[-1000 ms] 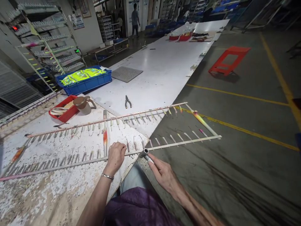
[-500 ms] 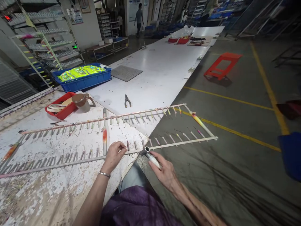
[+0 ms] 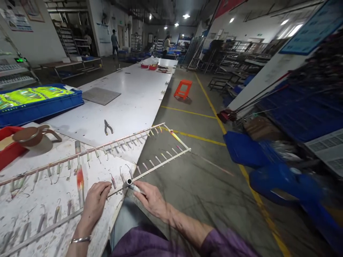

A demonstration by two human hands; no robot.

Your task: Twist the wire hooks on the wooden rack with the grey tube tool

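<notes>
A long ladder-like frame [image 3: 160, 165] of thin rails carries rows of small tube-like pieces with wire hooks [image 3: 145, 166]. It lies across the table corner, its far end reaching past the edge. My left hand [image 3: 95, 198] is closed in a pinch at the near rail, beside one hooked piece [image 3: 113, 182]. Whatever is between its fingertips is hidden. My right hand [image 3: 155, 200] grips a pale-handled tool with a dark, hollow tube-shaped head [image 3: 128, 183]. That head is at the near rail, just right of the left fingertips. An orange-and-white crossbar [image 3: 80, 176] joins the rails on the left.
Pliers [image 3: 108, 127] and a grey mat [image 3: 102, 95] lie on the white table [image 3: 128, 94]. On the left are a lidded mug [image 3: 37, 140], a red tray [image 3: 6, 157] and a blue crate [image 3: 40, 109]. An orange stool [image 3: 183, 89] stands on the floor. People are far back.
My view has turned to the right and up, so the table and frame appear further left. Both hands keep about the same places on the near rail, the right one still gripping the tool.
</notes>
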